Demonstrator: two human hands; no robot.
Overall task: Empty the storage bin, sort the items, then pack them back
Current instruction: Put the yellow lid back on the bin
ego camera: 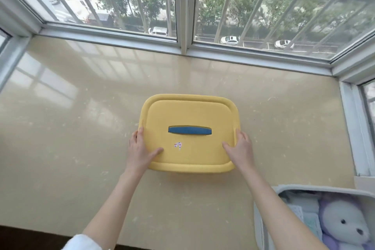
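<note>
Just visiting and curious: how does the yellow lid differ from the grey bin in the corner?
The yellow lid lies flat in the middle of the counter; the grey bin sits lower right, partly out of frame. The left hand and right hand grip the lid's sides; nothing touches the bin. The lid bears a blue handle; the bin stands open, holding a plush toy. Both have rounded corners.

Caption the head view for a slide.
The left hand and right hand grip the sides of a yellow lid at a beige sill; a grey bin holding a plush toy stands nearby.
</note>
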